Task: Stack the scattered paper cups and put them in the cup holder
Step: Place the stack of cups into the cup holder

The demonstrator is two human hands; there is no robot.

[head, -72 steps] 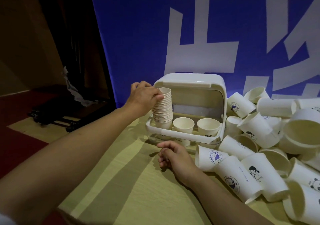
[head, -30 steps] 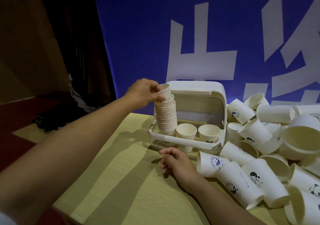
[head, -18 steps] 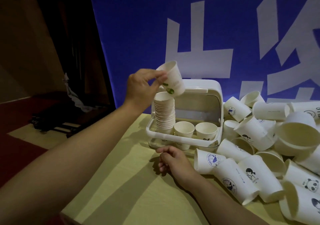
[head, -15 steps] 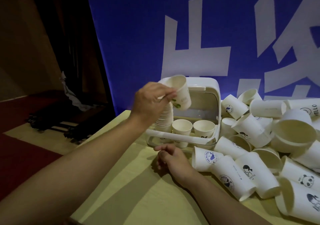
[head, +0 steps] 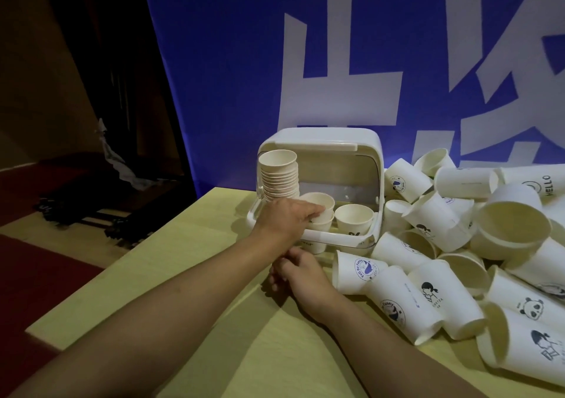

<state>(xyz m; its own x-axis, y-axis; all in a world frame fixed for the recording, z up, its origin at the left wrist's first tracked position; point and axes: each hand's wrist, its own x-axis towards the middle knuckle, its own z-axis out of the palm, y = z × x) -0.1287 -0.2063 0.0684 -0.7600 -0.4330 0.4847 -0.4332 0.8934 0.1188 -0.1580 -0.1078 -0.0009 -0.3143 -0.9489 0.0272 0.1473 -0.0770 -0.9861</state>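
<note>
Pinching a cup (head: 318, 203) at centre frame with left hand (head: 286, 217), seating it in cup holder (head: 363, 159). Risking a nudge against tall stack (head: 278, 174) just beside, toppling it. Right hand (head: 301, 270) loosely curled, holding nothing.

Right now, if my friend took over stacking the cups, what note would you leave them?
Left hand: fingers grip the top cup nested in the middle slot of the cup holder.
Right hand: rests on the table, loosely curled, holding nothing.
Done: a tall stack stands in the holder's left slot; a single cup sits in the right slot.
Left: many loose cups lie scattered on the right, unstacked.
</note>
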